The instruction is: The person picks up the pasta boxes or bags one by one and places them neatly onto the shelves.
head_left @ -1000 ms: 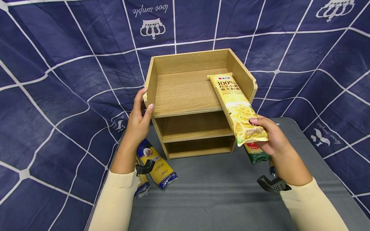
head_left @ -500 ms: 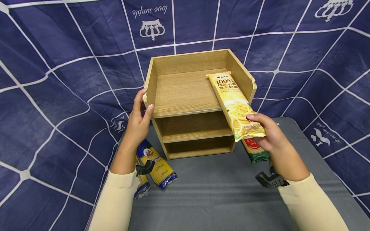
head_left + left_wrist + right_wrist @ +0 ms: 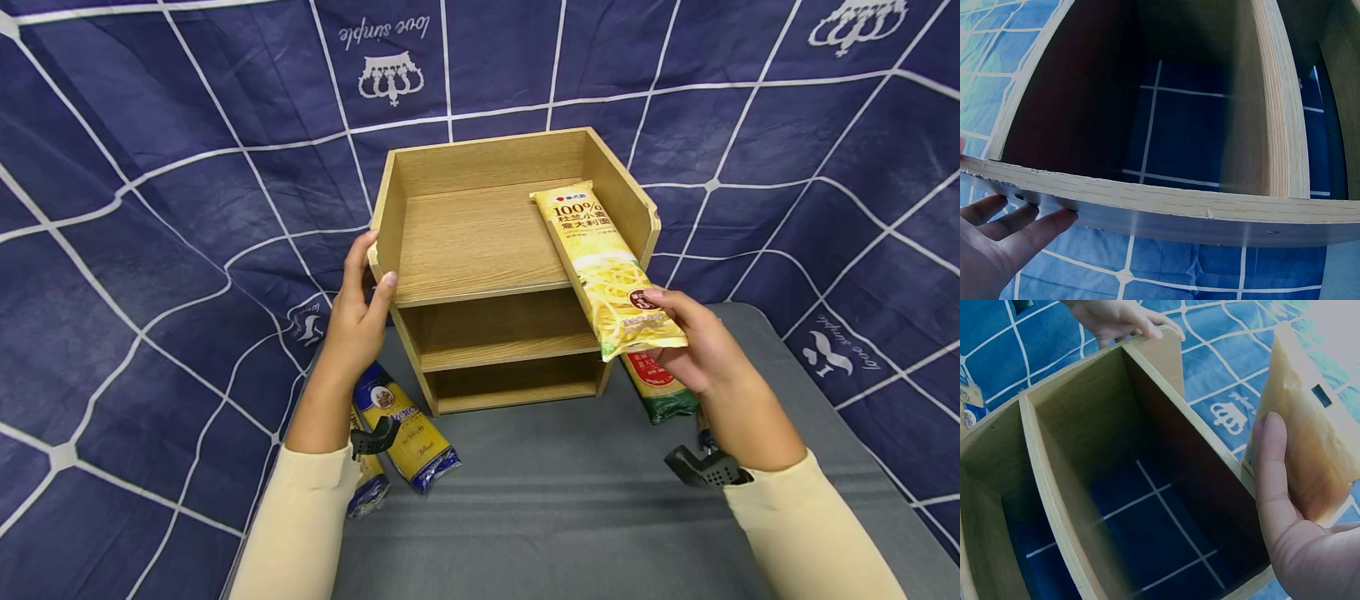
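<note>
My right hand grips the near end of a yellow pasta packet, its thumb on the printed face. The packet slants over the right part of the wooden shelf; its far end is above the top board, its near end past the front edge. In the right wrist view the packet's underside shows, with fingers beneath it. My left hand holds the front edge of the shelf's left side panel, thumb on the inner side. In the left wrist view several fingers press the panel's outer face.
Two yellow and blue pasta packets lie left of the shelf on the grey table. A green-ended packet lies at the right, partly under my right hand. Blue checked cloth hangs behind and along both sides.
My right hand has moved the yellow pasta packet slightly farther back and left over the top board. The left hand keeps its hold on the side panel.
</note>
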A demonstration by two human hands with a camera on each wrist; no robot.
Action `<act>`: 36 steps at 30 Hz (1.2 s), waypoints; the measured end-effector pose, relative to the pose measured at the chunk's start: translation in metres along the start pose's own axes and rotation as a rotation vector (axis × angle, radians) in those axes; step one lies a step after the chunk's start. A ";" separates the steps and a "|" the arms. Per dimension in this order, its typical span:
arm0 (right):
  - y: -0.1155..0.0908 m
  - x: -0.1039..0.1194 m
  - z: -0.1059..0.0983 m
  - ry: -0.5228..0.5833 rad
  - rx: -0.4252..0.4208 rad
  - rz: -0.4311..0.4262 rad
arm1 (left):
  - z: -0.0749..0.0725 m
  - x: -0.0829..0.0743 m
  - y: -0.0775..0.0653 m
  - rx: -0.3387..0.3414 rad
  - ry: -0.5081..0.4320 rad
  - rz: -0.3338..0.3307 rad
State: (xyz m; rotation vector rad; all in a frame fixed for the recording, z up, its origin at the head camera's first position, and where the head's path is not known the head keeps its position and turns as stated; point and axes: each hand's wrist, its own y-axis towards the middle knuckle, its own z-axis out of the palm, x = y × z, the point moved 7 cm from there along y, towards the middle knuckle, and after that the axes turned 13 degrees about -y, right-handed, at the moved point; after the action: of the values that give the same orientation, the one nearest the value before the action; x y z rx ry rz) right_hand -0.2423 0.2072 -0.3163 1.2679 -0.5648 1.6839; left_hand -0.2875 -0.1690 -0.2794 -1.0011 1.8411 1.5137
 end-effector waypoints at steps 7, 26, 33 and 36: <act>-0.010 -0.001 0.004 -0.047 0.056 -0.068 | 0.000 0.000 -0.001 0.001 0.007 -0.013; -0.012 0.006 0.013 -0.064 0.007 -0.178 | 0.000 -0.001 -0.001 -0.001 0.015 -0.008; -0.003 0.003 0.012 -0.055 -0.098 -0.202 | 0.002 0.000 -0.001 0.007 0.017 -0.021; -0.002 0.000 0.010 -0.086 -0.129 -0.204 | 0.001 -0.001 -0.001 0.001 0.013 -0.019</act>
State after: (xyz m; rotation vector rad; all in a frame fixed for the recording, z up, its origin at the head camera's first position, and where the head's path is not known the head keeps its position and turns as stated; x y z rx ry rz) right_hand -0.2359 0.1999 -0.3127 1.2640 -0.5653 1.4086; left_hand -0.2861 -0.1680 -0.2796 -1.0274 1.8360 1.4982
